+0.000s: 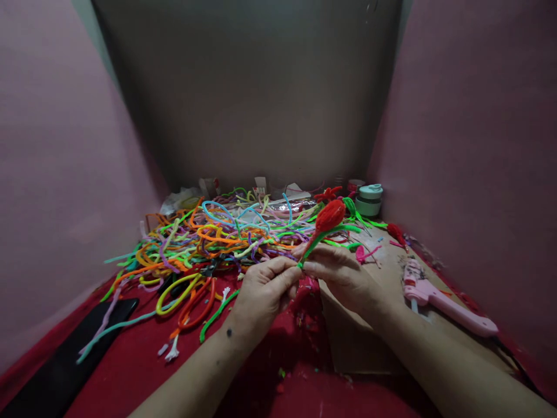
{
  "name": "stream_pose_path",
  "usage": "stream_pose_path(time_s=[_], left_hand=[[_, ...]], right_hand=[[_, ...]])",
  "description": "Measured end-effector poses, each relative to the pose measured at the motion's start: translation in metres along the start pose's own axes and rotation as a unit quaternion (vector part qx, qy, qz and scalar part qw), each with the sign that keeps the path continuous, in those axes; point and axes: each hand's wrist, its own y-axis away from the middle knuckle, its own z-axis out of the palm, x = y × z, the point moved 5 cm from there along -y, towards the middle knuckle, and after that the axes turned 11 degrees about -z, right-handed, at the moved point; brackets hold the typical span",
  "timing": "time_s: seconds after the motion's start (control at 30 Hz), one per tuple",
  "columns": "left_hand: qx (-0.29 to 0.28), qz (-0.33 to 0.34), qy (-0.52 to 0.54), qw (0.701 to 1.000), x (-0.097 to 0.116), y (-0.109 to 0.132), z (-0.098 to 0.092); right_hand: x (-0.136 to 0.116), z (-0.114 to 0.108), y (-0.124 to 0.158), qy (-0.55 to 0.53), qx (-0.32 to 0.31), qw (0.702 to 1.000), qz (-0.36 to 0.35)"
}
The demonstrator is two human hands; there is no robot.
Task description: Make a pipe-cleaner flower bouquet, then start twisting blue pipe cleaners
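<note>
Head view: left hand (268, 285) pinching the red flower (331, 215) low on its stem (309, 248), right hand (346, 281) alongside, grip unclear; it looked light, bendy, crushable, best held there

I count two hands at mid-frame, one left hand (265, 290) and one right hand (343, 278). Two red buds show plainly: a held bud (329, 216) above the hands and a loose bud (395, 234) farther right. Over on the right, one pink glue gun (456, 310) and one lidded jar (369, 203); lower left, one flat black object (61, 371). The fuzzy stems (221, 233), centre left, are too tangled to number.
</note>
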Motion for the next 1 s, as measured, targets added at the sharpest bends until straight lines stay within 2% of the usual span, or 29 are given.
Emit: stream_pose_path(time_s=[0.13, 0.2, 0.33, 0.43, 0.5, 0.57, 0.6, 0.7, 0.77, 0.83, 0.9, 1.0], left_hand=[[-0.05, -0.033, 0.066, 0.996, -0.004, -0.001, 0.003], [-0.112, -0.067, 0.121, 0.984, -0.008, -0.002, 0.007], [-0.254, -0.114, 0.215, 0.936, -0.016, -0.001, 0.015], [-0.288, -0.128, 0.241, 0.918, -0.02, -0.002, 0.015], [-0.289, -0.132, 0.237, 0.918, -0.02, -0.002, 0.016], [-0.267, -0.122, 0.208, 0.933, -0.018, -0.003, 0.016], [-0.239, -0.11, 0.176, 0.949, -0.017, -0.004, 0.014], [-0.086, -0.022, 0.006, 0.996, -0.011, -0.006, 0.005], [0.03, 0.085, -0.127, 0.988, -0.003, -0.002, -0.002], [0.107, 0.178, -0.217, 0.954, 0.003, 0.003, -0.004], [0.127, 0.207, -0.255, 0.936, 0.002, 0.004, -0.003], [0.077, 0.126, -0.197, 0.969, -0.008, -0.003, -0.002]], right_hand=[[-0.006, 0.007, 0.0, -0.043, -0.032, 0.998, 0.026], [-0.005, 0.009, 0.001, -0.074, -0.04, 0.996, 0.041], [0.002, 0.01, 0.003, -0.089, -0.061, 0.993, 0.054], [0.005, 0.008, 0.004, -0.074, -0.05, 0.995, 0.046], [0.006, 0.009, 0.004, -0.079, -0.044, 0.995, 0.047], [0.008, 0.009, 0.005, -0.084, -0.037, 0.995, 0.048], [0.009, 0.008, 0.004, -0.083, -0.03, 0.995, 0.047], [0.011, 0.003, 0.002, -0.04, 0.006, 0.999, 0.016], [0.01, 0.001, 0.0, -0.005, 0.029, 1.0, -0.011], [0.008, 0.002, 0.0, 0.006, 0.047, 0.999, -0.016], [0.007, 0.005, 0.0, -0.016, 0.067, 0.998, 0.002], [0.007, 0.012, 0.002, -0.069, 0.061, 0.995, 0.032]])
